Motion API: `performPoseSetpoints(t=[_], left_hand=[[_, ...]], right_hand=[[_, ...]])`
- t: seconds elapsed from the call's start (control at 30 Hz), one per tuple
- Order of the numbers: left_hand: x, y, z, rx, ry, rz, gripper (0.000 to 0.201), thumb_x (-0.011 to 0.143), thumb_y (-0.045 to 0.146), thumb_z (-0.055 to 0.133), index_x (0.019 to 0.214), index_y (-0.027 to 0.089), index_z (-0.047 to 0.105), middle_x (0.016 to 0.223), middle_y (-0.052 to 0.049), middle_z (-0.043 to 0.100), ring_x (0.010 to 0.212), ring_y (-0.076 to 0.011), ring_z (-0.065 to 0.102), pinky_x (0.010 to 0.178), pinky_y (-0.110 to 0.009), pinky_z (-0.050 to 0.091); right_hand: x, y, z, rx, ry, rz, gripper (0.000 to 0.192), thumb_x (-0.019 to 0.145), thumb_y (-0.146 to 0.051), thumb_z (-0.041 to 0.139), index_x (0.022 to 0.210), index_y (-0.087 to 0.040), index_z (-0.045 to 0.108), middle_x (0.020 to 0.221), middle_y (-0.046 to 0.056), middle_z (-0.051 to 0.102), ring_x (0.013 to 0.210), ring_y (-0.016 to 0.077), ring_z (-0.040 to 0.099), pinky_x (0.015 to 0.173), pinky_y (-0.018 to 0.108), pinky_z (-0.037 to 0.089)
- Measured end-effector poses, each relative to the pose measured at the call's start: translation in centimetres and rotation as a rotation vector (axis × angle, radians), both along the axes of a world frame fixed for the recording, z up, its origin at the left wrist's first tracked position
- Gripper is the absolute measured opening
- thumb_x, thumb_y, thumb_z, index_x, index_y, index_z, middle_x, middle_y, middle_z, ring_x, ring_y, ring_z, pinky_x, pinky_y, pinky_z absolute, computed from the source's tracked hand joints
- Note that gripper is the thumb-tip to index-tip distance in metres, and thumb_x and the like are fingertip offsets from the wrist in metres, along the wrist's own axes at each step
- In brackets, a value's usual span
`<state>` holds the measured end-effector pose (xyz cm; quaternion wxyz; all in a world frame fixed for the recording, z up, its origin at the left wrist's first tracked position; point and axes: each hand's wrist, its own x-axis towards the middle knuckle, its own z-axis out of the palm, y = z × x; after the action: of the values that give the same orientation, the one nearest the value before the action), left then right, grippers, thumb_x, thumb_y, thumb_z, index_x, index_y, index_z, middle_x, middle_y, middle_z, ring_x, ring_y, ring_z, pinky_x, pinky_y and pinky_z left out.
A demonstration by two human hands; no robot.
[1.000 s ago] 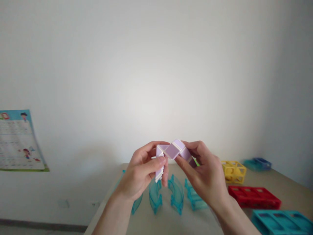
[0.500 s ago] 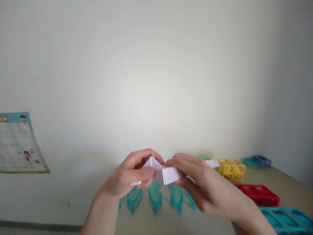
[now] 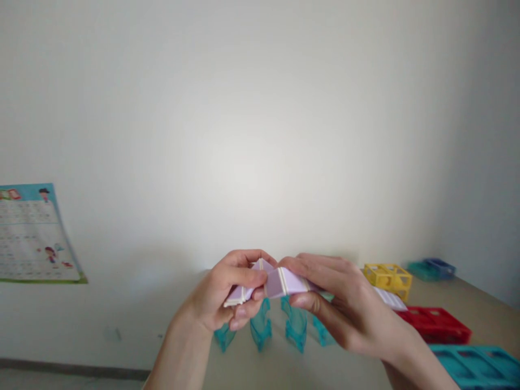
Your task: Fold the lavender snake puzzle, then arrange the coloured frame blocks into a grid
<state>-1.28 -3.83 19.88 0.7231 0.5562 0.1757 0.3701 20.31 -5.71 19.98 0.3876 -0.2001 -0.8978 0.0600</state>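
Fingers cover much of the lilac jointed puzzle (image 3: 286,283), and a pale ribbed strip (image 3: 390,299) shows past the right wrist — whether it joins on, I can't tell. Below, the turquoise pieces (image 3: 298,326) are partly hidden; the poster (image 3: 32,233) runs off at left. Left hand (image 3: 221,287) pinches its section, thumb on top; right hand (image 3: 355,298) grips the other, knuckles up — both above the table (image 3: 292,374).
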Motion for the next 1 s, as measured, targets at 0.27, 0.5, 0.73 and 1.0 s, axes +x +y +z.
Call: performPoseSetpoints(t=[0.27,0.5,0.73,1.0], left_hand=[[1.7,-0.2,-0.2,0.176,-0.073,0.213,0.017,0.083,0.027,0.061,0.097,0.017,0.059,0.062,0.005,0.049,0.034,-0.0036,0.040,0.029,-0.015,0.035],[1.1,-0.1,-0.4,0.591,0.180,0.497,0.024,0.087,0.035,0.058,0.104,0.018,0.056,0.050,0.007,0.044,0.042,-0.0069,0.040,0.043,-0.019,0.031],[-0.4,0.2,-0.6,0.980,0.276,0.640,0.020,0.083,0.031,0.061,0.098,0.017,0.066,0.082,-0.004,0.062,0.064,-0.0122,0.050,0.059,-0.025,0.037],[0.4,-0.2,-0.3,0.767,0.280,0.594,0.026,0.087,0.039,0.056,0.100,0.017,0.062,0.056,0.004,0.044,0.049,-0.0094,0.039,0.046,-0.022,0.029]], right_hand=[[-0.9,0.4,-0.3,-0.041,0.200,-0.105,0.025,0.095,-0.026,0.051,0.117,-0.020,0.059,0.087,0.005,0.062,0.074,0.0150,0.056,0.068,0.026,0.041],[-0.7,0.4,0.0,-0.147,0.089,-0.201,0.018,0.094,-0.033,0.051,0.090,-0.018,0.061,0.072,-0.001,0.056,0.064,0.0117,0.048,0.061,0.024,0.035],[-0.2,-0.3,0.5,-0.318,0.009,-0.191,0.028,0.090,-0.042,0.054,0.083,-0.016,0.062,0.059,-0.006,0.042,0.052,0.0080,0.034,0.047,0.022,0.023],[-1.0,-0.7,0.4,-0.218,0.010,-0.227,0.024,0.092,-0.036,0.051,0.083,-0.016,0.061,0.062,-0.003,0.049,0.055,0.0093,0.039,0.051,0.023,0.027]])
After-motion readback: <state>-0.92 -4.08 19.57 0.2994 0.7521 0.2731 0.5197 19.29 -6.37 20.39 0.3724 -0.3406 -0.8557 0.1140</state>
